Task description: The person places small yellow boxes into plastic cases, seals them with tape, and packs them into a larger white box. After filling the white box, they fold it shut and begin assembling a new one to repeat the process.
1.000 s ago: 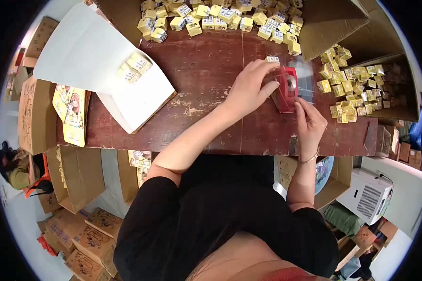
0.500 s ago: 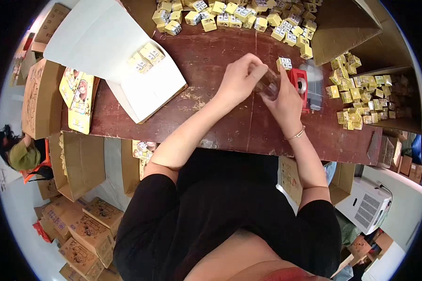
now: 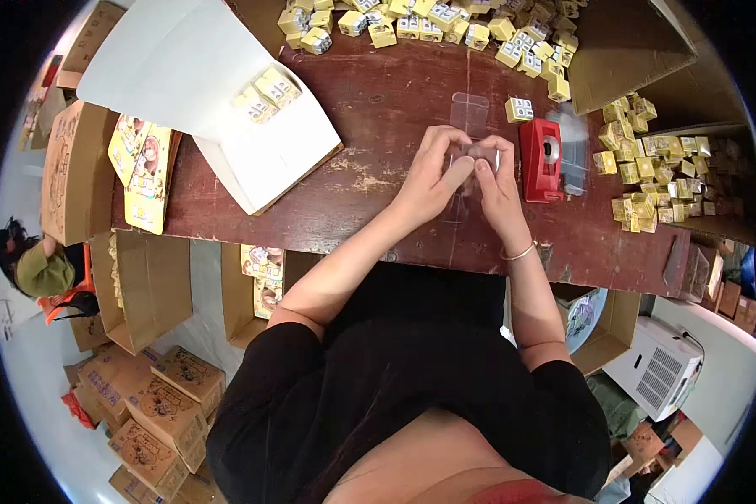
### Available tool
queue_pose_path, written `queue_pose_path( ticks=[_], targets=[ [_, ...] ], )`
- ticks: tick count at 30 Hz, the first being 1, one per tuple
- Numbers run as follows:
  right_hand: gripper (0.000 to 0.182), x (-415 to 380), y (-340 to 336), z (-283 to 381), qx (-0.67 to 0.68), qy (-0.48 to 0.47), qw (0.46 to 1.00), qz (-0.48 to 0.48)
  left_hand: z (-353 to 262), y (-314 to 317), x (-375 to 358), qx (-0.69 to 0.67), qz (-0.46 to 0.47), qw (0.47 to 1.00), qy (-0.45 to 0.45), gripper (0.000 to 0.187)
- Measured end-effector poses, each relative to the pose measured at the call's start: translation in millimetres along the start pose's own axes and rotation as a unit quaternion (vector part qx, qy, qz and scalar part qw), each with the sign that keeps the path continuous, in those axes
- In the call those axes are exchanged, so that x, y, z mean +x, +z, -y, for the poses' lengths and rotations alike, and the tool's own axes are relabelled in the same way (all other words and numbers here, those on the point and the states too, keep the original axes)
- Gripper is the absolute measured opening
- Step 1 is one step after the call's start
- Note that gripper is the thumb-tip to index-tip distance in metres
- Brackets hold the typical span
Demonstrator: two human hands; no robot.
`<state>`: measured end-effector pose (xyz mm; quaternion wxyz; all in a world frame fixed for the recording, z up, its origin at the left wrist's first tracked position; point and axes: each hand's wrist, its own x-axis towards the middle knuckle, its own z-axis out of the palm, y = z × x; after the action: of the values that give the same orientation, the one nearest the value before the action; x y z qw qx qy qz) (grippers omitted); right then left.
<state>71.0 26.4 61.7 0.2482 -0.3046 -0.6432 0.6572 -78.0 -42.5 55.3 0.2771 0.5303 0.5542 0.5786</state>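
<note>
Between my two hands is a clear plastic piece [image 3: 470,113], folded like a thin box, with one flat flap lying toward the far side. My left hand [image 3: 435,175] grips its left side, thumb and fingers closed on it. On the other side my right hand [image 3: 499,181] pinches it, the two thumbs nearly meeting. Fingers cover much of its middle. Just right of my right hand stands a red tape dispenser [image 3: 541,164]. Beyond that, a small yellow and white box [image 3: 519,109] sits by itself on the table.
An open white carton [image 3: 286,168] at left holds a few small yellow boxes. Many such boxes [image 3: 428,21] lie along the far edge, and more spill from a cardboard box [image 3: 731,168] at right. Yellow printed packages [image 3: 147,176] lie far left. A person [image 3: 38,265] is at the left.
My hands have come closer together around the plastic, which now shows a flap spread toward the far side. My right hand has moved slightly away from the tape dispenser.
</note>
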Motion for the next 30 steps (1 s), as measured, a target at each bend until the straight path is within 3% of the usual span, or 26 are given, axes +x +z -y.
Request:
queue_pose_path(
  ticks=[2, 4, 5, 7, 9, 10, 14, 16, 19, 23, 24, 29, 30],
  targets=[
    [0.06, -3.7, 4.2, 1.8, 0.06, 0.016, 0.998, 0.002, -8.2, 0.4, -5.0, -0.042, 0.006, 0.999, -0.033, 0.028],
    [0.076, -11.0, 11.0, 10.8, 0.141, -0.043, 0.989, 0.004, -9.5, 0.5, -6.3, -0.144, -0.01, 0.988, -0.055, 0.027],
    [0.08, -15.8, 12.9, 16.1, 0.203, 0.027, 0.979, 0.018, -9.3, 0.7, -5.3, -0.204, -0.03, 0.977, -0.046, 0.027],
    [0.075, -19.1, 11.4, 10.1, 0.218, 0.068, 0.973, 0.042, -19.3, 3.6, -10.3, -0.248, -0.03, 0.967, -0.052, 0.038],
    [0.062, -21.4, 6.8, 8.6, 0.221, 0.113, 0.968, 0.047, -26.4, 0.3, -11.4, -0.238, 0.014, 0.969, -0.057, 0.046],
    [0.062, -23.5, 4.8, 5.1, 0.223, 0.115, 0.967, 0.044, -21.6, -11.4, -5.2, -0.021, 0.056, 0.996, 0.069, 0.04],
    [0.064, -25.0, 3.6, -3.6, 0.11, 0.065, 0.991, 0.033, -21.9, -16.9, -0.8, -0.113, 0.085, 0.99, -0.004, 0.025],
    [0.064, -25.9, 3.0, -0.9, 0.072, 0.035, 0.996, 0.027, -22.0, -16.8, 1.8, -0.024, 0.102, 0.993, 0.058, 0.022],
    [0.065, -28.1, 0.9, 5.1, 0.109, 0.112, 0.987, 0.03, -20.4, -18.0, 5.9, 0.016, 0.106, 0.989, 0.097, 0.023],
    [0.066, -27.4, -3.8, 1.6, 0.076, 0.063, 0.995, 0.024, -27.1, -16.2, 12.0, -0.006, 0.128, 0.991, 0.037, 0.022],
    [0.066, -27.4, -5.1, -0.3, 0.046, 0.032, 0.998, 0.017, -28.7, -14.1, 12.7, 0.012, 0.125, 0.99, 0.064, 0.022],
    [0.067, -28.1, -10.6, -0.1, 0.078, 0.055, 0.995, 0.036, -28.9, -10.6, 20.7, 0.041, 0.125, 0.983, 0.13, 0.022],
    [0.067, -28.9, -11.2, 2.2, 0.11, 0.078, 0.99, 0.045, -32.2, -12.7, 22.8, 0.007, 0.137, 0.989, 0.047, 0.021]
  ],
)
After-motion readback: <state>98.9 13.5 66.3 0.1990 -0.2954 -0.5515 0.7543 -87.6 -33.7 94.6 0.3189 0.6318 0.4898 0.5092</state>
